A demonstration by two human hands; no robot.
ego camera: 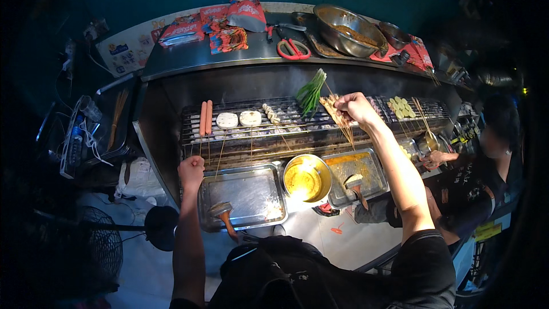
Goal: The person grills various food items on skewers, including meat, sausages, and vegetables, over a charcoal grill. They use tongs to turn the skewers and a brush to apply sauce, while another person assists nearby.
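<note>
My left hand [191, 174] is closed at the lower end of a sausage skewer's stick, left of the grill. Two pink sausages [206, 118] lie on the charcoal grill grate [274, 131]. Beside them are two round white slices [239, 119] on sticks and a twisted pale skewer [271, 113]. My right hand [354, 107] is over a bundle of skewers [330, 109], its fingers curled together; whether it grips a stick is hidden. A bunch of green chives [312, 94] is just left of it. Farther right lie skewers of green round slices [401, 108].
Before the grill stand a metal tray [240, 180] with a brush [222, 212], a pot of yellowish liquid [302, 178] and another tray [373, 171] with a brush [356, 186]. Red-handled scissors [294, 49] and a steel bowl [349, 30] occupy the shelf. A co-worker [467, 180] is at right.
</note>
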